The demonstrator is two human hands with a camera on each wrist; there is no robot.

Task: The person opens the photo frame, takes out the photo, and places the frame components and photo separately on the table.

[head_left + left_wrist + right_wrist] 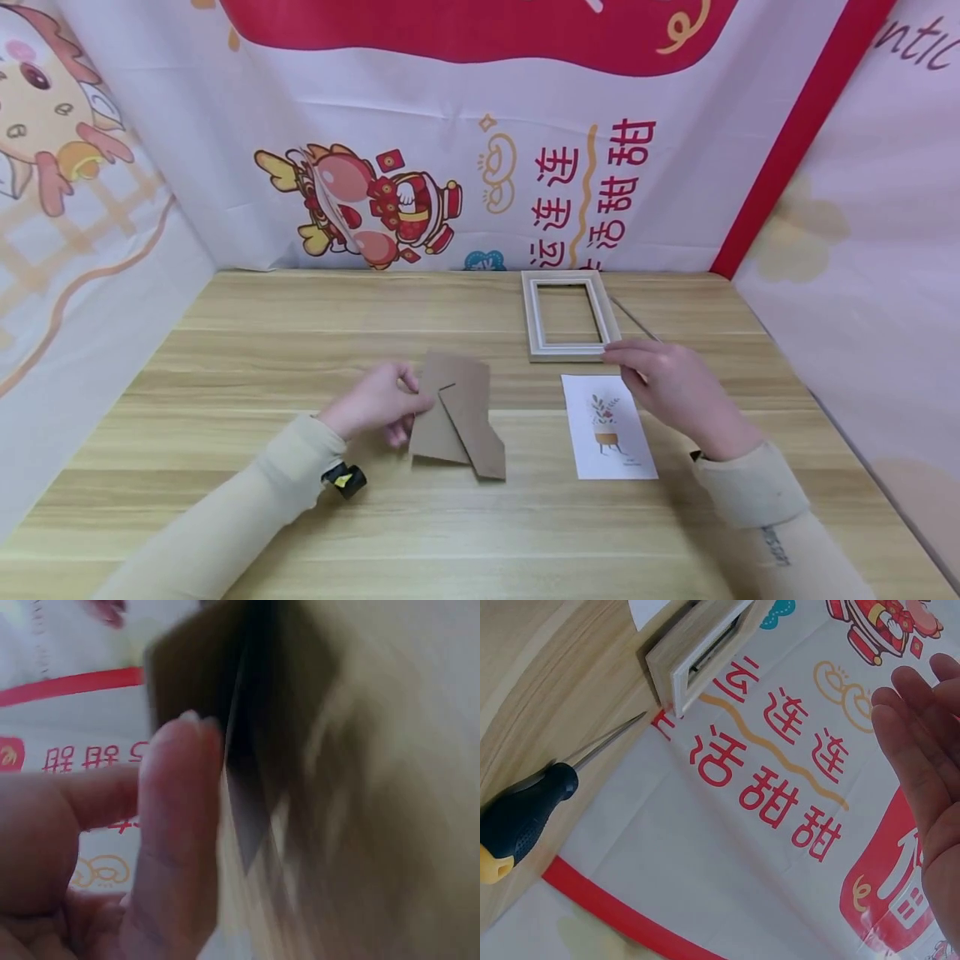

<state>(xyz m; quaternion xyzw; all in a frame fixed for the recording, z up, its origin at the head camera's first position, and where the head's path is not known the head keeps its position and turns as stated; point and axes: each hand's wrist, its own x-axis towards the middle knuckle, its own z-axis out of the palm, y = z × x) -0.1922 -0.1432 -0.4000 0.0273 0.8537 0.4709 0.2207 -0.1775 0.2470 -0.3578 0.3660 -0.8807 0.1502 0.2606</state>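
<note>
My left hand [377,402] pinches the left edge of a brown picture-frame backing board [468,375], whose easel leg [472,429] angles down to the right. Close up and blurred in the left wrist view, the same board [184,671] rises beside the fingertip. My right hand [678,387] hovers by the lower right corner of a whitish wooden picture frame [534,321], holding nothing, its fingers extended in the right wrist view. Below the frame lies a white print [588,417] with a potted plant drawn on it.
A screwdriver [536,806] with a black and yellow handle lies right of the frame; in the head view the right hand covers its handle. A printed cloth [420,100] hangs behind the table's back edge, with more cloth along both sides.
</note>
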